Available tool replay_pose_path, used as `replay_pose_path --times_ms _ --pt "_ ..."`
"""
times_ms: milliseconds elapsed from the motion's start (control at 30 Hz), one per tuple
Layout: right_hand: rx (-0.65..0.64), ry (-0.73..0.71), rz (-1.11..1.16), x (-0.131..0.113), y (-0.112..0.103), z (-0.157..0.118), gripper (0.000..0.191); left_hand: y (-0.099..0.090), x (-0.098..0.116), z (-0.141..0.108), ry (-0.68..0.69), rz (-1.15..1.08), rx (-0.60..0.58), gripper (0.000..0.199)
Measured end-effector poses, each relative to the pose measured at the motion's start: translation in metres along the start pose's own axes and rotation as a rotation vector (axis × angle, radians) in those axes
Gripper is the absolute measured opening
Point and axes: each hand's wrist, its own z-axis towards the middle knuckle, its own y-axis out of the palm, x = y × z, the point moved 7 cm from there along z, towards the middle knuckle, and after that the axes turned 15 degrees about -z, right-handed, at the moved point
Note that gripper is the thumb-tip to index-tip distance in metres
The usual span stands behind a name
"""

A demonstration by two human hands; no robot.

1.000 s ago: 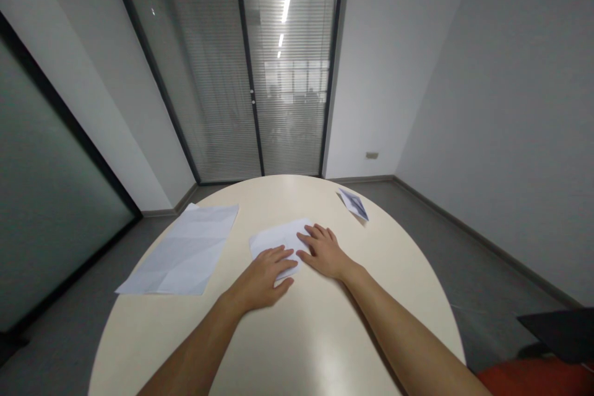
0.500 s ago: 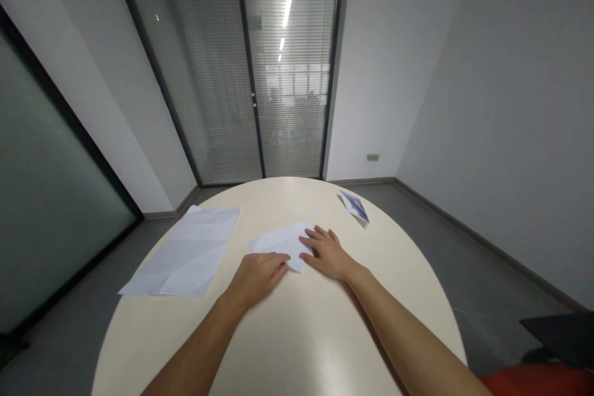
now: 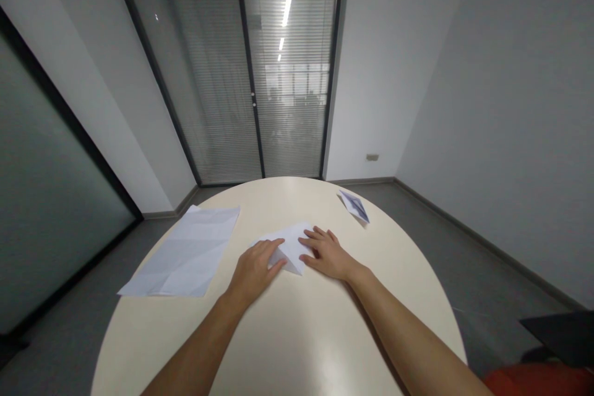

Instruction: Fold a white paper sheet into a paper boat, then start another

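A folded sheet of white paper (image 3: 294,245) lies on the table between my two hands, with a creased flap standing slightly up near its front left. My left hand (image 3: 257,265) rests over the paper's left side, its thumb apart from the fingers and the flap's edge showing in the gap. On the right side, my right hand (image 3: 326,252) lies palm down with fingers spread, its fingertips touching the paper. The paper's far left part is covered by my left hand.
A large creased white sheet (image 3: 195,247) lies at the left, jutting past the rim of the round cream table (image 3: 297,346). Toward the far right edge stands a small folded paper piece (image 3: 355,206). Beyond are a glass door (image 3: 250,105) with blinds and a black-and-red object (image 3: 542,377) at lower right.
My left hand has shifted a little away from me and its thumb has parted from the fingers. The paper's front left flap shows more. My right hand stays nearly still.
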Motion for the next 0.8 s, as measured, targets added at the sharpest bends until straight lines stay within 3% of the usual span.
replay_pose_path --times_ms 267,567,800 --pt "0.122 -0.009 -0.067 -0.002 -0.008 0.0 0.059 0.007 -0.006 0.0 0.003 -0.023 0.017 0.045" --pt "0.151 0.005 -0.084 -0.004 -0.008 -0.001 0.055 0.018 -0.004 -0.005 -0.072 0.003 -0.068 0.032" --pt "0.133 -0.055 -0.075 -0.006 -0.003 -0.001 0.055 0.024 -0.001 -0.008 -0.093 0.044 -0.078 0.042"
